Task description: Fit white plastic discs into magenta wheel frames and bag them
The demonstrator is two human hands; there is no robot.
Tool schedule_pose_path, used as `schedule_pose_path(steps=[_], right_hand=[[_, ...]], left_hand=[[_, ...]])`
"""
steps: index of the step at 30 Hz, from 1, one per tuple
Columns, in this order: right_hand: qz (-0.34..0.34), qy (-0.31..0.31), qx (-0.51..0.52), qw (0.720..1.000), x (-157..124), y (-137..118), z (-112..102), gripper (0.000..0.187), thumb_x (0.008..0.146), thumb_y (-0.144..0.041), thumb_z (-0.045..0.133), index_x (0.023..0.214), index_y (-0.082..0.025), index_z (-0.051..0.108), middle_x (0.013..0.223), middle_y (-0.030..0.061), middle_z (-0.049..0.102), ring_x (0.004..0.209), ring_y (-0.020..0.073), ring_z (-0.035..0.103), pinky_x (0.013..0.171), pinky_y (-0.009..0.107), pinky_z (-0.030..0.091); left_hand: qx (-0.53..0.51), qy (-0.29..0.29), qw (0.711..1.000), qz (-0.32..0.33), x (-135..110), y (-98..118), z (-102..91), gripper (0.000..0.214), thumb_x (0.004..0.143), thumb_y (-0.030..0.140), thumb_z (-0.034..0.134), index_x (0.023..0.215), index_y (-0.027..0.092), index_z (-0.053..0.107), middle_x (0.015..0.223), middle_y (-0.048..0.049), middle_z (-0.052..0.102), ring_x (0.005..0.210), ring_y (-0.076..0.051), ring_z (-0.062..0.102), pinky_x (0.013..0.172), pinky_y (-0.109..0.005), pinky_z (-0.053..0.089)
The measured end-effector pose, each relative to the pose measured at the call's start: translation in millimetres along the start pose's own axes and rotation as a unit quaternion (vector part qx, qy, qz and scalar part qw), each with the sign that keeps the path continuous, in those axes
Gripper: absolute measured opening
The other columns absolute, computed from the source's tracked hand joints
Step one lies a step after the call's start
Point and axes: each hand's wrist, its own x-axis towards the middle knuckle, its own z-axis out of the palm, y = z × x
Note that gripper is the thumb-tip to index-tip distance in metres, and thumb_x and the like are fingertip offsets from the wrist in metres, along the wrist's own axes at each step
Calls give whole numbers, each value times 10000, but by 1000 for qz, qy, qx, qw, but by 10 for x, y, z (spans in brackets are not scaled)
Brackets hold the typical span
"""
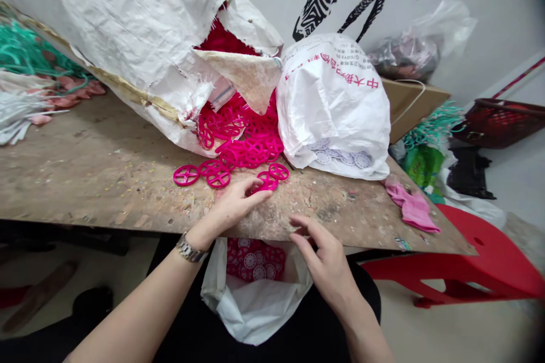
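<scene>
My left hand, with a metal watch on its wrist, is at the near side of a few loose pink plastic wheels. Its thumb and index finger are around the edge of one pink wheel, partly hidden by the fingers. My right hand hovers at the table's front edge, thumb and fingers apart, with nothing visible between them. Between my forearms, an open white sack sits on my lap, holding pink wheels joined with pale discs. More pink wheels spill from a torn sack.
The large torn white sack leans across the worn table. Beside it stands a white bag with pale discs in its mouth. A pink cloth lies at the right, near a red stool. Green strands lie far left.
</scene>
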Motion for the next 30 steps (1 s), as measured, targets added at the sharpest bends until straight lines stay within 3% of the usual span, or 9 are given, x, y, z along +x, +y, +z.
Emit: schedule_pose_path(steps=[3, 6, 10, 13, 16, 19, 22, 26, 30], right_hand=[[-39, 24, 17, 999, 167, -72, 9, 416, 916, -301, 611, 1327, -260, 564, 1204, 88, 662, 880, 201, 652, 682, 309, 513], [-83, -1, 19, 996, 309, -167, 38, 260, 925, -266, 598, 1178, -261, 659, 1091, 53, 696, 872, 189, 642, 708, 295, 483], [-54, 19, 28, 998, 421, -226, 95, 156, 946, -298, 569, 913, -232, 707, 858, 16, 707, 810, 183, 645, 737, 290, 465], [-38, -20, 42, 998, 503, -197, 73, 153, 936, -312, 575, 946, -235, 707, 861, 3, 720, 817, 182, 661, 747, 280, 472], [-39, -3, 21, 999, 695, -79, -86, 211, 936, -356, 543, 968, -228, 708, 890, 15, 733, 816, 191, 669, 762, 289, 479], [-4, 101, -94, 990, 1047, 158, -362, 283, 921, -427, 528, 953, -214, 712, 903, 46, 736, 842, 221, 662, 781, 320, 469], [95, 126, -276, 948, 1475, 466, -623, 336, 930, -451, 484, 1008, -214, 709, 1043, 83, 724, 962, 240, 648, 846, 337, 450], [171, 141, -319, 922, 1922, 808, -766, 476, 850, -550, 571, 1008, -124, 710, 1188, 233, 647, 1105, 371, 595, 891, 444, 427], [213, 147, -306, 916, 2104, 992, -732, 506, 717, -571, 696, 951, -123, 700, 1169, 242, 647, 1085, 395, 600, 872, 460, 435]], left_hand=[[-158, -139, 975, -65, -171, 76, -4, 403, 865, 484, 610, 1127, 181, 658, 827, -21, 649, 673, -136, 604, 541, -218, 477], [-240, -211, 944, -77, -270, 139, 39, 356, 877, 431, 609, 1121, 174, 646, 842, -25, 647, 700, -132, 622, 576, -219, 514], [-190, -140, 971, -28, -275, 114, 131, 354, 939, 439, 523, 1172, 190, 620, 844, -20, 659, 619, -117, 618, 588, -237, 525], [-122, -61, 990, 25, -228, 29, 215, 313, 952, 396, 511, 1158, 200, 641, 819, -7, 653, 577, -104, 593, 576, -228, 515], [-150, -12, 989, -10, -176, -74, 290, 331, 946, 409, 509, 1139, 171, 634, 725, -1, 636, 551, -115, 599, 500, -212, 501], [-207, 4, 977, -46, -133, -156, 329, 352, 916, 433, 552, 1114, 152, 626, 685, 3, 630, 530, -118, 620, 443, -189, 482], [-249, 3, 967, -57, -102, -196, 330, 379, 890, 445, 594, 1137, 159, 618, 714, -2, 650, 546, -117, 642, 439, -175, 490], [-287, 10, 955, -74, -80, -210, 318, 428, 855, 457, 639, 1148, 146, 608, 689, 4, 642, 513, -109, 629, 436, -180, 504], [-312, 15, 946, -81, -79, -214, 315, 450, 840, 464, 657, 1149, 142, 599, 735, -6, 652, 540, -111, 640, 440, -180, 511]])
